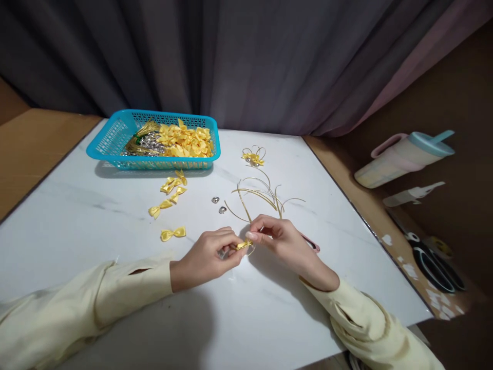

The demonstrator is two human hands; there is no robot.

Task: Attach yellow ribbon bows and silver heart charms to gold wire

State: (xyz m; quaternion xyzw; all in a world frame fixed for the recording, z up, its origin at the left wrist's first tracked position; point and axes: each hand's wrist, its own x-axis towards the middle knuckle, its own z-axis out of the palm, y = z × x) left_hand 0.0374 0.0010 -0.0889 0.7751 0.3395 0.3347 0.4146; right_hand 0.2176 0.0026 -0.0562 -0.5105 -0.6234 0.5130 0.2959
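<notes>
Between my two hands is a small yellow ribbon bow [242,245] with gold wire about it. My left hand [213,252] pinches the bow from the left, thumb below and forefinger above. From the right, my right hand [283,241] closes thumb and forefinger at the bow's other end, where a gold wire [243,205] rises; how far it grips bow or wire is partly hidden. Two silver heart-shaped beads [222,209] lie just beyond my hands. Further loose gold wires [260,194] curve across the table behind my right hand.
A blue basket [169,165] holds yellow bows, silver beads and gold wire. Several loose bows [173,234] lie at left. A finished-looking bow with wire loops [253,158] sits farther back. Right of the white board [331,169] are a tumbler [400,159], a small bottle [412,196] and scissors [433,264].
</notes>
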